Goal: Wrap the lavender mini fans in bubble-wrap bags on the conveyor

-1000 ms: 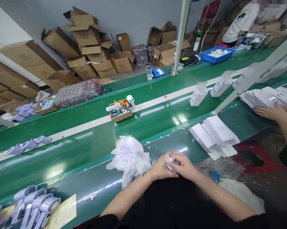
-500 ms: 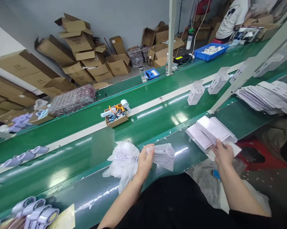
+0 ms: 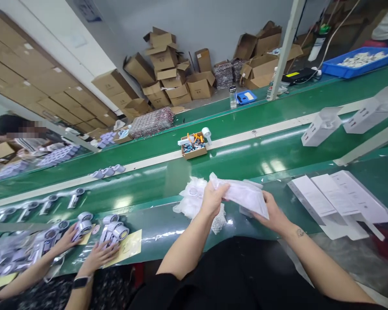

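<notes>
Between my two hands is a white box (image 3: 245, 196), smeared by motion, lying at a slant above the bench. My left hand (image 3: 212, 199) grips its left end, and my right hand (image 3: 271, 213) has hold of its right end. Under my left hand part of a bubble-wrap pouch (image 3: 219, 220) shows; its contents are hidden. Just left of that hand lies a pile of white translucent plastic bags (image 3: 189, 196). Several flat white cartons (image 3: 329, 198) lie fanned out on the bench to the right of my right hand.
At left, a co-worker's hands (image 3: 99, 256) touch grey-white handheld fans (image 3: 113, 230). A green conveyor belt (image 3: 239, 159) runs beyond the bench, with a small parts box (image 3: 194, 148) and upright white boxes (image 3: 321, 125). A slanted post (image 3: 286, 51) and a blue tray (image 3: 358, 62) stand farther back.
My view has swung left, bringing the co-worker's hands into sight. My right hand has left the carton stack and come toward my left hand; both now hold a white box.
</notes>
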Available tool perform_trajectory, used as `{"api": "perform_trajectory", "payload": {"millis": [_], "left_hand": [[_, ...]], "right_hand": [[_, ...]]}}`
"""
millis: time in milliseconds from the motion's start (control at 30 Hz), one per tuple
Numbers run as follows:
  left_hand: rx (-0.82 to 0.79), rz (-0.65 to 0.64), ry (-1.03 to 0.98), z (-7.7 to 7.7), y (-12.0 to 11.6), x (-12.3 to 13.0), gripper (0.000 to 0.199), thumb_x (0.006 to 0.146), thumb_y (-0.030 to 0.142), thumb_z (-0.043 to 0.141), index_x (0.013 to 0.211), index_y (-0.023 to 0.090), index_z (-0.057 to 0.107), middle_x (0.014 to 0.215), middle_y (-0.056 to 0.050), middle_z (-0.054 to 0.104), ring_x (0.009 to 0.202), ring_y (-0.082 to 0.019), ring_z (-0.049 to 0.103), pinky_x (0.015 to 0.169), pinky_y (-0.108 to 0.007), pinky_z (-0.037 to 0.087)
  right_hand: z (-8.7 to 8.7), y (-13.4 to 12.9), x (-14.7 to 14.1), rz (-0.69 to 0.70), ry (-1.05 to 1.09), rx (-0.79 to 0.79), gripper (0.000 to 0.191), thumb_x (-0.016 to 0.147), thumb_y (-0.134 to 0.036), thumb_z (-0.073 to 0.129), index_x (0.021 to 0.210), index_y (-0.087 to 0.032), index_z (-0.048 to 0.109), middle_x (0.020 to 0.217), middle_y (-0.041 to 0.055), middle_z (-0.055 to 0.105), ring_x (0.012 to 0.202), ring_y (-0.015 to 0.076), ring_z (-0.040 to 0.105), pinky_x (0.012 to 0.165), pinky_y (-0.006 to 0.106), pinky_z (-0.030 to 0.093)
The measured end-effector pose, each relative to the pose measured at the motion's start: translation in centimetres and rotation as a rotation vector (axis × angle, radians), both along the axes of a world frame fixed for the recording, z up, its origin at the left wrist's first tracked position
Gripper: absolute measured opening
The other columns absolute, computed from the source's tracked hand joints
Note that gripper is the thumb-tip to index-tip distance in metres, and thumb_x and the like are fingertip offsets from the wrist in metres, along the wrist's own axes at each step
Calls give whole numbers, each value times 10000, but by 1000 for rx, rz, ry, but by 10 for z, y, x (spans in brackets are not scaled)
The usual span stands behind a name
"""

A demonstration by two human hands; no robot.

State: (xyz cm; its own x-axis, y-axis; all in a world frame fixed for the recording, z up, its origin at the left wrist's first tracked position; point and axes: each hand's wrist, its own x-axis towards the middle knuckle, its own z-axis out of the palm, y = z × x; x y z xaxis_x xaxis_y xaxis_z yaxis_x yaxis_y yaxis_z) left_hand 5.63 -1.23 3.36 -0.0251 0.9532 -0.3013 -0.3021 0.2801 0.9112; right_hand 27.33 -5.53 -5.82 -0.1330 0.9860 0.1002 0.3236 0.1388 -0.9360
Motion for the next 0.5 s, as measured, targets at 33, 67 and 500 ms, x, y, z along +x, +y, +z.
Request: {"api": "perform_trajectory", "payload": {"millis": [33,67,500], "left_hand": [[11,54,86,-2,1,1,430,628,387,748,903,148,518,689,24,565,538,-99,531,482,-218,436],[25,109,181,-4,1,2,415,666,404,714,927,155,509,695,25,557,538,-102,527,468,-218,430],[302,-320,1572,4,-16,50,275,891,405,450,982,157,527,863,-95,556,773,-213,564,660,-302,445]], "right_hand": [[-4,0,-2,13,-73,51,245,678,-349,714,891,-238,659,1012,85,476,1155,300,446,1014,471,371],[-8,0,-3,35,-170,122,249,722,-355,676,941,-239,655,1057,95,444,1164,299,441,1007,477,383],[-36,-10,0,77,-404,250,384,737,-411,645,1048,-242,496,1253,137,398,1097,298,519,791,464,529]]}}
